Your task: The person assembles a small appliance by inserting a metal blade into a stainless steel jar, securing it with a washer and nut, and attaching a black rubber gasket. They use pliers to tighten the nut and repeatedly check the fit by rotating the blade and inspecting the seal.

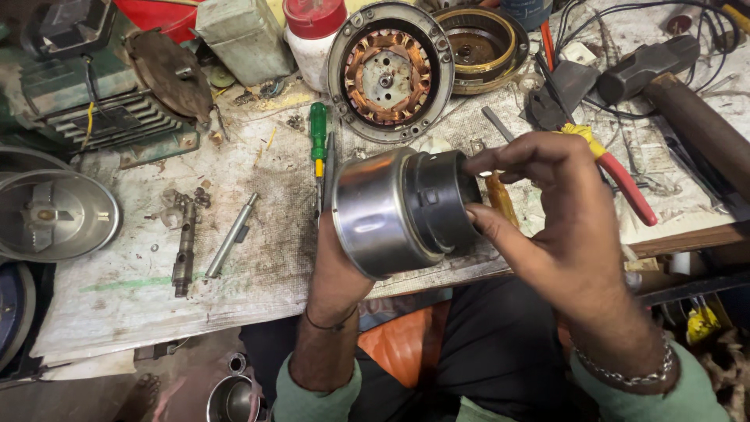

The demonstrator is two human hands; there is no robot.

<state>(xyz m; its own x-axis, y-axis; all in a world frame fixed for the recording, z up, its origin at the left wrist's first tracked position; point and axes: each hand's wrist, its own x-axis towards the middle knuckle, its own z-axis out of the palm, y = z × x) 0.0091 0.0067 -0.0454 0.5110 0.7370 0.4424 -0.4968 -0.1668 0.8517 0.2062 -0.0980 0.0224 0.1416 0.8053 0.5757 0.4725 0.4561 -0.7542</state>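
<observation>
Both hands are clamped on the steel motor housing (394, 211) above the worktop (258, 258): your left hand (336, 273) cradles it, your right hand (547, 227) pinches its dark rim, so steady rotation seems needed next.

Silver-and-black motor housing (402, 209) is gleaming at ctr; copper-orange windings are showing in stator (389, 72) at 12 o'clock; green screwdriver (318, 141) w/ yellow band; red-handled pliers (617, 176) at 2 o'clock.
</observation>
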